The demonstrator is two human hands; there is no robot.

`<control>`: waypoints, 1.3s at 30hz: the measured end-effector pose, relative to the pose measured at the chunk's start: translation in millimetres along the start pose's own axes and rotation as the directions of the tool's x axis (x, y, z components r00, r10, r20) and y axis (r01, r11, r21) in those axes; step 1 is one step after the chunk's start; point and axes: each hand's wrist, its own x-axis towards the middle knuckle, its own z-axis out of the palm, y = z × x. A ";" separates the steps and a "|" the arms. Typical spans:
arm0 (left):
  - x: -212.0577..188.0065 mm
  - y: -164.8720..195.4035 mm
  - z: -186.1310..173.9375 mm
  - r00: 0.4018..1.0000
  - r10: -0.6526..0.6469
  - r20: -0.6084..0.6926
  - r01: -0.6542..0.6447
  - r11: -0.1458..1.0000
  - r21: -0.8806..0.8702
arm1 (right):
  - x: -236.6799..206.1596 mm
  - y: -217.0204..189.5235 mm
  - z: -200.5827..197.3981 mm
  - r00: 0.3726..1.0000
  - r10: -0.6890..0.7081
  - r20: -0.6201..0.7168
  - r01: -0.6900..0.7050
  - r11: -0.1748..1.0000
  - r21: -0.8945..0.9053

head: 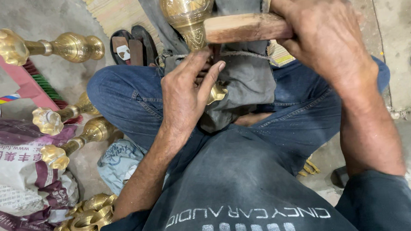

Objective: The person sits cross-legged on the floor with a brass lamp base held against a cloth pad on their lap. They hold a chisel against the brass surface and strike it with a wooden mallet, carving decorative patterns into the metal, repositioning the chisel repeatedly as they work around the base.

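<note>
Two hands work over one brass piece (186, 15) that lies across the person's lap, its bulbous body pointing away and its flared foot (217, 93) poking out of a grey cloth (246, 81) bunched on the blue-jeaned knees. The main risk, as I judge it, is a glancing blow: the wooden mallet (243, 27) sits right against the narrow neck, just above the left fingers (197, 65), so a slip off the curved metal could land on them or dent the neck. The cloth may also let the piece roll, since nothing but the fingers and the lap seems to steady it.

The right hand (328, 37) is closed tight around the mallet, fingers fully wrapped. The left hand (185, 95) is half curled, fingertips pressed to the stem where brass meets cloth, thumb and forefinger narrowly apart; whether it truly grips or only steadies, I cannot tell.

On the floor to the left lie three finished brass stands (49, 47), a heap of smaller brass parts (85, 220), printed sacks (17, 177), and a pair of sandals (130, 46) beyond.
</note>
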 end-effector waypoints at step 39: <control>-6.2 -25.5 -1.8 0.996 -0.049 0.075 0.059 0.988 -0.145 | 14.5 -24.9 -15.9 0.997 0.021 -0.071 -0.022 1.000 -0.006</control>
